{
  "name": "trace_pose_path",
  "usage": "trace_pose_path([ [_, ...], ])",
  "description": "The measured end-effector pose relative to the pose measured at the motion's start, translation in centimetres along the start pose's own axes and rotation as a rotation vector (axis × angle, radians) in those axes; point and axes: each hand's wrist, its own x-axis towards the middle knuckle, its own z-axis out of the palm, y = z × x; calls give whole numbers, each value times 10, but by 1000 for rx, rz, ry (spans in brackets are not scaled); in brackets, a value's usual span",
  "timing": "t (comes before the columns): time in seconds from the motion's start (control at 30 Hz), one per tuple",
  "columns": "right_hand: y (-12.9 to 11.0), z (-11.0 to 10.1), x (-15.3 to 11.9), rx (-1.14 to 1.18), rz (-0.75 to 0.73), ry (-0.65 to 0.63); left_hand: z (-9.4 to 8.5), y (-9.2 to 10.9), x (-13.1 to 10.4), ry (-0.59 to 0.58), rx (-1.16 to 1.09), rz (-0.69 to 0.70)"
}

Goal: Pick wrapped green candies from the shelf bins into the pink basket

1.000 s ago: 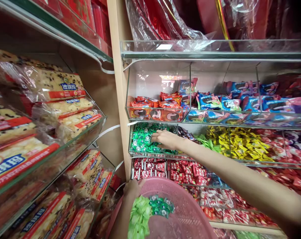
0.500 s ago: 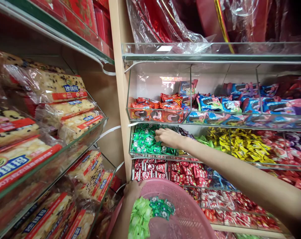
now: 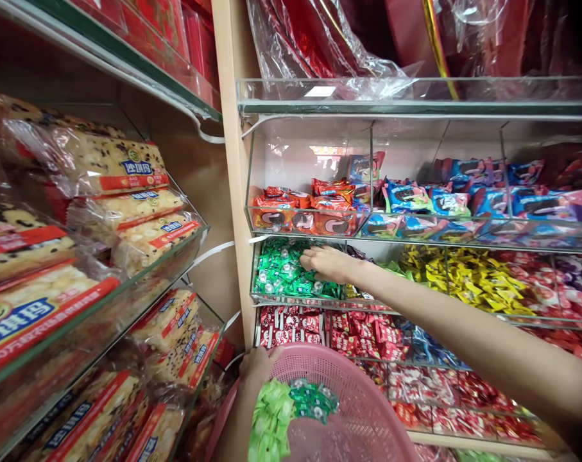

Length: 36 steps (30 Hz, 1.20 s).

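Observation:
My right hand (image 3: 326, 263) reaches into a glass compartment of green-wrapped candies (image 3: 278, 269). Its fingers are bent together against the candy pile, and whatever lies beneath them is hidden. Lower down, my left hand (image 3: 256, 367) grips the rim of a pink plastic basket (image 3: 329, 359) with small holes in its wall. Inside the basket lie a heap of light-green packets (image 3: 271, 420) and a smaller cluster of dark-green candies (image 3: 314, 399). My left forearm covers part of the basket's left side.
A wooden post (image 3: 233, 173) divides the shelves. Packaged pastry bars (image 3: 131, 168) fill the left racks. Glass partitions separate orange-wrapped snacks (image 3: 332, 215), blue packets (image 3: 406, 197), yellow candies (image 3: 487, 282) and red packets (image 3: 291, 327). A glass shelf edge (image 3: 416, 109) runs above.
My right hand stays at the green candies, with its fingers shifted only slightly. My left hand and the basket hold almost the same place. The view has moved a little.

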Motion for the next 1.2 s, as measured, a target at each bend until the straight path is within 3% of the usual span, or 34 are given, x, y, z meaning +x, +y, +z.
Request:
trace_pose_path([
  [0.27,15,15,-4,195,-35,79,9,-6,10,17,2,74],
  [0.43,13,29,4,467,-39,270,8,-5,9,22,6,84],
  [0.5,8,34,5,531,-14,288,6,-5,7,25,9,87],
  [0.83,-6,30,-8,213,20,183,9,-6,9,35,-6,83],
  [1.03,-12,36,-5,313,30,235,9,-6,8,34,14,92],
  [1.2,-17,42,-4,377,138,268,7,-5,6,26,8,85],
])
